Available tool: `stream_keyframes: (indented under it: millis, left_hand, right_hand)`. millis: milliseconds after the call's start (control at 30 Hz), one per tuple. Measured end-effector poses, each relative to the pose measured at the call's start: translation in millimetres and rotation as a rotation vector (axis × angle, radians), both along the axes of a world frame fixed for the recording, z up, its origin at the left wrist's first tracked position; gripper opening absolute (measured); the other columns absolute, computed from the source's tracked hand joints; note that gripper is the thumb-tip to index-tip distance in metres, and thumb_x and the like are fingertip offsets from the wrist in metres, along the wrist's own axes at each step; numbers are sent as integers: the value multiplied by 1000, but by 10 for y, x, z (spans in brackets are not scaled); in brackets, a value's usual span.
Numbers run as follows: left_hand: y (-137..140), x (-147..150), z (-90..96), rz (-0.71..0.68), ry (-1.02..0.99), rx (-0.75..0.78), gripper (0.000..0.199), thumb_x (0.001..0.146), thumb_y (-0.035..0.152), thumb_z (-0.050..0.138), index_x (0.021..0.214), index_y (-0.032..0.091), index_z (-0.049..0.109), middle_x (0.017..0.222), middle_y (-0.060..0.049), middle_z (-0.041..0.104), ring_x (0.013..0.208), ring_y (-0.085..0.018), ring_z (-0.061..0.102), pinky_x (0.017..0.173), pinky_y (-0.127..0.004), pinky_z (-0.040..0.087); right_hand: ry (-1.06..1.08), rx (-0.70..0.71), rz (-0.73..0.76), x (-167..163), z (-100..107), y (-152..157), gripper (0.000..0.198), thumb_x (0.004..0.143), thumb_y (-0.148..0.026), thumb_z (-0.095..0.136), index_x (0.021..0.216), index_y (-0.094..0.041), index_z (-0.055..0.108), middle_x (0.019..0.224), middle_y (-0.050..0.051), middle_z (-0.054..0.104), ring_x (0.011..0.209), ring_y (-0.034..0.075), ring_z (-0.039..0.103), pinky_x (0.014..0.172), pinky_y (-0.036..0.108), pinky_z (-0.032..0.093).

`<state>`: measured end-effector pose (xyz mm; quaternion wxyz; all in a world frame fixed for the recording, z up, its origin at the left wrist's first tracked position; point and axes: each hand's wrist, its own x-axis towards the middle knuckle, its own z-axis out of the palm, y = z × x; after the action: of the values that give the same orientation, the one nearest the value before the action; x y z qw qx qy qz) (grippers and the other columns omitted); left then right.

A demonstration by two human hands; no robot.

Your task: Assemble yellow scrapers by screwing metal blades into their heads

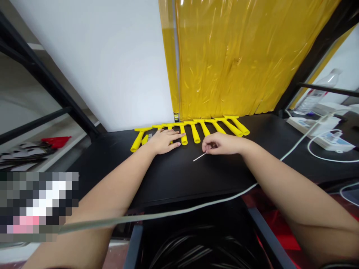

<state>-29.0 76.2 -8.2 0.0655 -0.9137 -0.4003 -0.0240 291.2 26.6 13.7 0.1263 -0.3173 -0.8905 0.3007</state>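
Note:
Several yellow plastic T-shaped handles (pixel 195 133) lie in a row along the back of the black tabletop (pixel 174 172). My left hand (pixel 165 141) rests over the left part of the row, fingers stretched out and partly covering some handles. A small yellow piece with a grey part (pixel 145 139), perhaps a cutter, lies just left of that hand. My right hand (pixel 214 144) is in front of the row's right half, fingers curled in a pinch. From it a thin white stick (pixel 199 157) points down to the left; its other end is hidden in my fingers.
A white cable (pixel 196 208) hangs across the front. White power strips (pixel 322 130) and a clear bottle (pixel 319 91) stand at the right. Behind are a white panel (pixel 112 59) and yellow plastic sheeting (pixel 238 56). An open drawer or bin (pixel 134 243) is below the table.

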Motion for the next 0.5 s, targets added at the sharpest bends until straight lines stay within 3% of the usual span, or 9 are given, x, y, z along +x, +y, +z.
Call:
stream_keyframes:
  millis: [133, 300, 400, 500]
  left_hand:
    - [-11, -35, 17, 3, -51, 21, 65, 104, 66, 36, 163, 38, 37, 169, -5, 41, 153, -29, 41, 122, -51, 34]
    - [28, -171, 58, 134, -176, 68, 61, 108, 53, 27, 160, 25, 44, 160, -9, 52, 144, -28, 52, 118, -45, 42]
    - [71, -312, 114, 290, -199, 122, 55, 107, 43, 27, 153, 25, 52, 148, -10, 62, 137, -32, 57, 113, -52, 45]
    - [116, -511, 176, 512, -266, 201, 48, 101, 33, 38, 142, 24, 60, 137, -13, 67, 132, -36, 58, 108, -56, 47]
  right_hand:
    - [-92, 60, 53, -134, -49, -64, 15, 86, -13, 60, 93, -17, 73, 92, 5, 67, 79, 16, 60, 73, 29, 48]
    - [-140, 58, 56, -155, -102, -8, 14, 87, -13, 64, 96, -18, 74, 94, 5, 68, 83, 17, 62, 77, 30, 49]
    - [-165, 118, 19, -127, 32, -79, 13, 88, -21, 71, 100, -20, 75, 104, 7, 70, 93, 20, 65, 83, 33, 50]
    - [-98, 201, -2, -72, 308, -409, 17, 92, -29, 71, 108, -23, 74, 111, 7, 71, 98, 23, 66, 88, 36, 52]
